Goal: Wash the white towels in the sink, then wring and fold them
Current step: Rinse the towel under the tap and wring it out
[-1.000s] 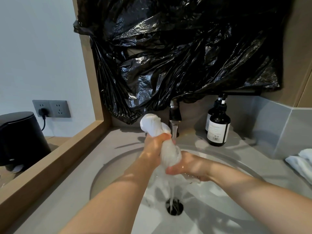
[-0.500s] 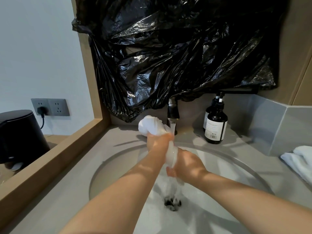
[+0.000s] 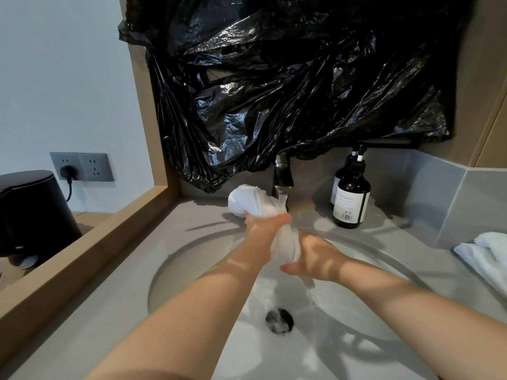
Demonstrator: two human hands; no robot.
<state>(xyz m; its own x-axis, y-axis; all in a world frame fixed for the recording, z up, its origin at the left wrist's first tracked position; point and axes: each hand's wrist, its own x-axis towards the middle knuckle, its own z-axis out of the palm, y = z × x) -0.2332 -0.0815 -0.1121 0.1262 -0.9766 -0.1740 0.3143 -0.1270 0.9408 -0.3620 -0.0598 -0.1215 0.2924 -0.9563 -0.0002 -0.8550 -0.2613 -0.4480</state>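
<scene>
Now both grips are clamped on one white towel (image 3: 248, 200), twisted into a rope above the sink (image 3: 192, 259) beside the running faucet (image 3: 282, 174). Its long axis runs steeply, from a bunched head near the faucet down toward the drain (image 3: 279, 320). My left grip (image 3: 267, 224) wraps the upper part just below that head. My right grip (image 3: 315, 257) clasps the lower part close beneath, nearer me, with water streaming off the short tail. I judge the next wring must turn the grips opposite ways about that axis.
</scene>
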